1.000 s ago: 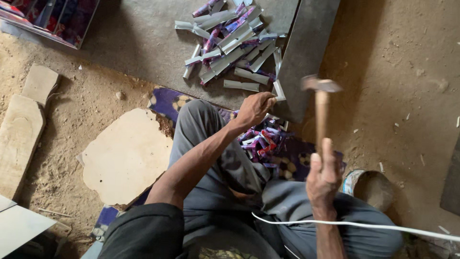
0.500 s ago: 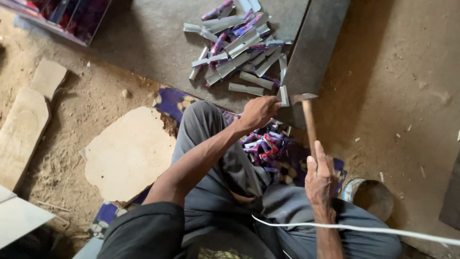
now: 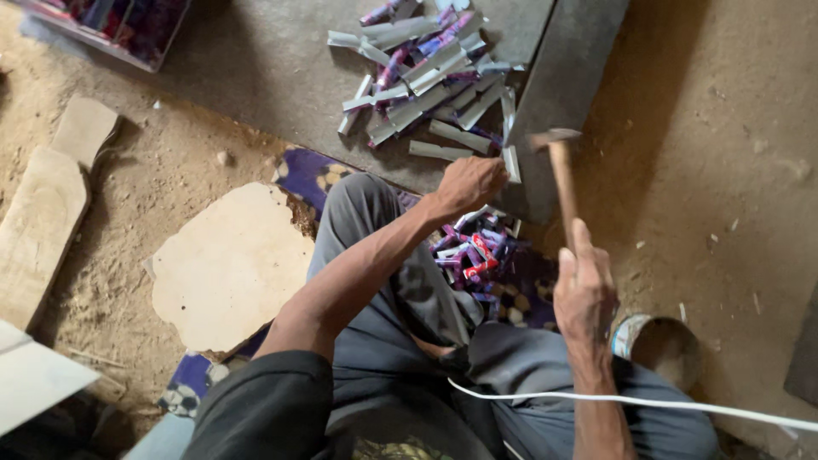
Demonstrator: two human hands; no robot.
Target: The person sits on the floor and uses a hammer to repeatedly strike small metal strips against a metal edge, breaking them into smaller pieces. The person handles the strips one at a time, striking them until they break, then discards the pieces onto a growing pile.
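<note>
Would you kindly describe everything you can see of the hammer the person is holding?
The hammer is small, with a pale wooden handle and a dark head that looks like metal, blurred in this view. The right hand grips the lower end of the handle, so the handle runs up and away from the person and the head sits at the far end. The head is over the edge of the grey slab, just right of a flattened strip that the left hand steadies. Whether it touches the slab cannot be told.

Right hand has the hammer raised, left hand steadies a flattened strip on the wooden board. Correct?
Not quite. The head view shows the left hand steadying a flattened strip on the grey slab, not a wooden board. The right hand does hold the hammer raised.
</note>
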